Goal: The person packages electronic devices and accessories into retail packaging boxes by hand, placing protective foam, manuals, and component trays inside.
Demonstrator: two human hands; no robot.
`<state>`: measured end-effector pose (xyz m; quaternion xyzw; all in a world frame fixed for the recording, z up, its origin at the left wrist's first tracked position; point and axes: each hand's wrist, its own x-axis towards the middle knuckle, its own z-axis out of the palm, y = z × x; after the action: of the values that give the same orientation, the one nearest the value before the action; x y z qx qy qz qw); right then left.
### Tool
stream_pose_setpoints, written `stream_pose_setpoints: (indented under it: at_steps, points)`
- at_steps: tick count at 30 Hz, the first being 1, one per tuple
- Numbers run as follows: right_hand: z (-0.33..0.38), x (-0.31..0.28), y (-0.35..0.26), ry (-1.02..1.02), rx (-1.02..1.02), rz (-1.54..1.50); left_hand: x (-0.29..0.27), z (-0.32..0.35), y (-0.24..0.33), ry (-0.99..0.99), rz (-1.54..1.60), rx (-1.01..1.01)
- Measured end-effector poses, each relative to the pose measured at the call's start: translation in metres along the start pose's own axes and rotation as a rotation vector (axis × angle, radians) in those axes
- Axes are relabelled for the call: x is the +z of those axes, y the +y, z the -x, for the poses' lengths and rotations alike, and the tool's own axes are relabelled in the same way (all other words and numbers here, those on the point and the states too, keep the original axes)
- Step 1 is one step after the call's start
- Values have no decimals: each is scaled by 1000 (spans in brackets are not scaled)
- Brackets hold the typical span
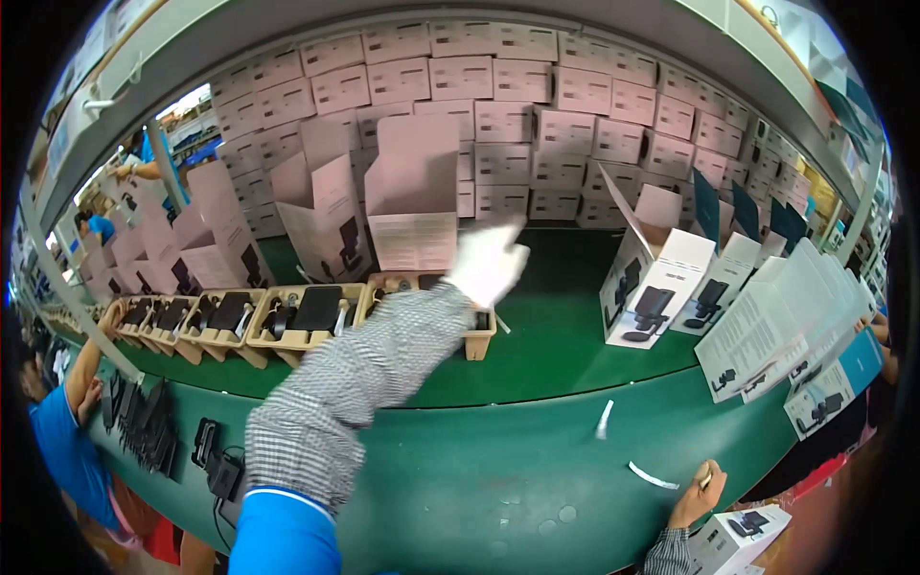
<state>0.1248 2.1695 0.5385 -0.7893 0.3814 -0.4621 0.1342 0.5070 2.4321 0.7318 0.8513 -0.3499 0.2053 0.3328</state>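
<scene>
While L hand [487, 263] reaches, open box [414, 192] stands upright.

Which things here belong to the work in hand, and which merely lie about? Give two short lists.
In hand:
- left hand, white-gloved, reaching over the nearest cardboard tray
- open box standing behind that tray
- right hand at the table edge, pinching something small

Lying about:
- wall of stacked cartons
- white paper strips on the green table
- finished white boxes

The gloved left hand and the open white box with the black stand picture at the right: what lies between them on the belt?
In the head view, only bare green belt lies between the left hand and the open white box.
</scene>
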Motion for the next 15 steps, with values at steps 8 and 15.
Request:
stream_pose_setpoints:
  at_steps: [8,15]
  points:
    - [29,166,-288,-820,160,-925,-74,-5,-226,-113,-924,54]
    - [49,313,-379,-1169,495,-1014,-79,7,-264,-261,-682,-63]
